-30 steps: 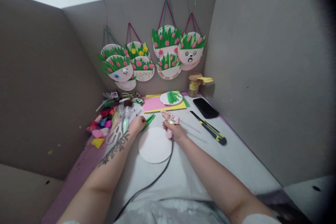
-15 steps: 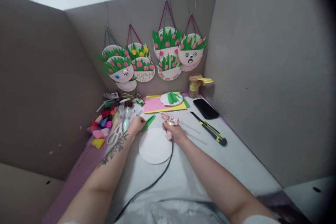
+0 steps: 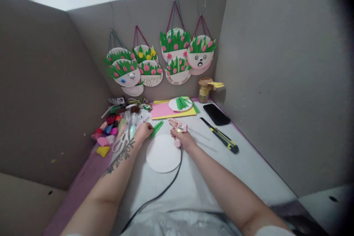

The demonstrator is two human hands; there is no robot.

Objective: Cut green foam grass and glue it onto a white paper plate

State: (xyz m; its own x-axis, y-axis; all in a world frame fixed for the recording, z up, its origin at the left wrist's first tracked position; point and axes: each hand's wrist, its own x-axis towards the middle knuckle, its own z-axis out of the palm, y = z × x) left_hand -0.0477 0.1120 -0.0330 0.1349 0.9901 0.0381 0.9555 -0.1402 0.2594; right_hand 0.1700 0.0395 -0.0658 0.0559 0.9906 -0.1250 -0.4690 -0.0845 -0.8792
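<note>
My left hand [image 3: 145,131] is closed on the lower end of a green paper leaf [image 3: 157,129], which slants up to the right above the table. In my right hand [image 3: 182,138] is a pink glue gun [image 3: 180,126], its nozzle pointing left toward the leaf with a small gap between them. A green light glows on its side, and a black cord [image 3: 168,188] runs from its handle down toward me. Thin wire legs stick out to the right of the gun. Below both hands lies a round white paper plate [image 3: 162,155], flat on the table.
Behind, another plate with green leaves [image 3: 181,104] rests on pink and yellow paper [image 3: 160,110]. At right lie a utility knife [image 3: 221,136], a phone [image 3: 216,114] and a lidded cup [image 3: 204,90]. White scissors [image 3: 120,143] and colourful clay packs [image 3: 103,141] crowd the left. Decorated plates [image 3: 175,46] hang on the partition.
</note>
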